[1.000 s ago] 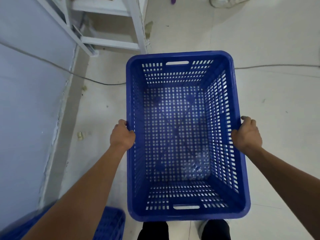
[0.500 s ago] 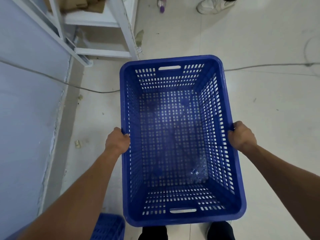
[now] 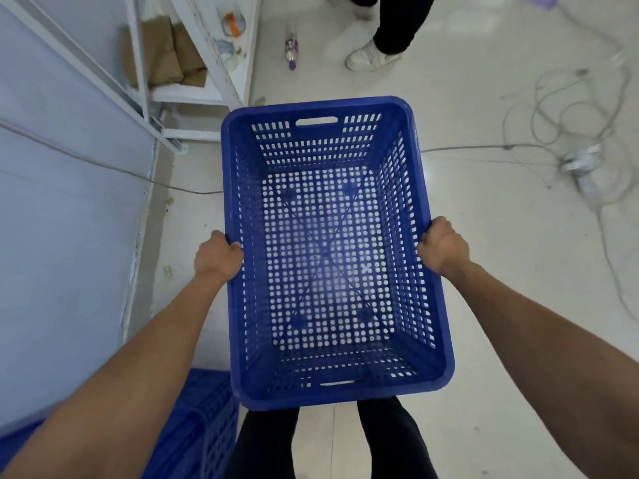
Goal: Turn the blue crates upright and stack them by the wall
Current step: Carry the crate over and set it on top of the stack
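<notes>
A blue perforated crate is upright, open side up, held in the air in front of me above the pale floor. My left hand grips the rim of its left long side. My right hand grips the rim of its right long side. Nothing lies inside the crate; the floor shows through its holed bottom. Another blue crate sits low at the bottom left, beside the wall, partly hidden by my left forearm.
A white metal shelf rack with cardboard stands at the far left by the wall. A grey cable runs across the floor, with a tangle of cables at the right. Another person's legs and white shoe stand ahead, next to a small bottle.
The view has tilted up, showing more floor ahead, the standing person and the cable tangle. The crate stays in both hands and sits slightly lower in the frame, with its far end still toward the rack.
</notes>
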`<state>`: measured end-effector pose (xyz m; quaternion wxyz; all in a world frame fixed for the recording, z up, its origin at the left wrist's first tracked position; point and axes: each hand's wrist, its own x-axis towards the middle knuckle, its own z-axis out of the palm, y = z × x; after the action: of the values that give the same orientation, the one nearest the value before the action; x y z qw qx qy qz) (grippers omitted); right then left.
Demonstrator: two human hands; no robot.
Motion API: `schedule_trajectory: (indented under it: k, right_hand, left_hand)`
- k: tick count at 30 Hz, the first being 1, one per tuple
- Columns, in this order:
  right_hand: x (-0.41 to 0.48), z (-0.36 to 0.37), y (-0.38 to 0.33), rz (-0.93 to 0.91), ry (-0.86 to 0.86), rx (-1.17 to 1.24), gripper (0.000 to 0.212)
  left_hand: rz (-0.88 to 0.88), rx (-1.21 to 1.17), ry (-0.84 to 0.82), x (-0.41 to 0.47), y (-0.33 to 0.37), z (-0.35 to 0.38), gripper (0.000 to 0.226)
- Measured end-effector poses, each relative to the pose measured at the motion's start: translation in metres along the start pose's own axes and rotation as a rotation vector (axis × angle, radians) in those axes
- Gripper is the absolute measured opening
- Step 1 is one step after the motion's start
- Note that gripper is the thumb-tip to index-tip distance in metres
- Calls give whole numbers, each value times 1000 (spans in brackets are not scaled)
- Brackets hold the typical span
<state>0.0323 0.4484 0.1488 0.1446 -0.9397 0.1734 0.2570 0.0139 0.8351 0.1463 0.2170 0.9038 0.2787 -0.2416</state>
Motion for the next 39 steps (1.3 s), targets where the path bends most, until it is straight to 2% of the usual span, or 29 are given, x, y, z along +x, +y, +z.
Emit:
schedule_trajectory:
  k: [3, 9, 16, 23, 29, 35, 39]
  right_hand:
    - [-36, -48, 10, -19, 31, 6, 28]
    - [-104, -120, 29, -118, 131, 30, 27]
    - [-155, -161, 19, -248, 228, 96, 31]
    - [-203, -159, -23, -489, 201, 37, 31]
    - [-284, -164, -62, -719, 213, -35, 40]
    - [-376, -162, -111, -949, 224, -43, 31]
    - [-429, -146, -147, -1059, 223, -89, 42]
  left_hand:
    - [12, -3, 114, -59, 24, -25, 28]
    - [22, -43, 240, -163, 52, -75, 32]
    - [-92, -166, 443, -255, 37, -104, 35]
    - [-231, -162, 533, -344, -39, -126, 38]
    - [-325, -245, 705, -445, -111, -138, 37]
    - [-444, -325, 845, -551, -183, -145, 35]
    - [-536, -306, 918, -612, -227, -142, 34]
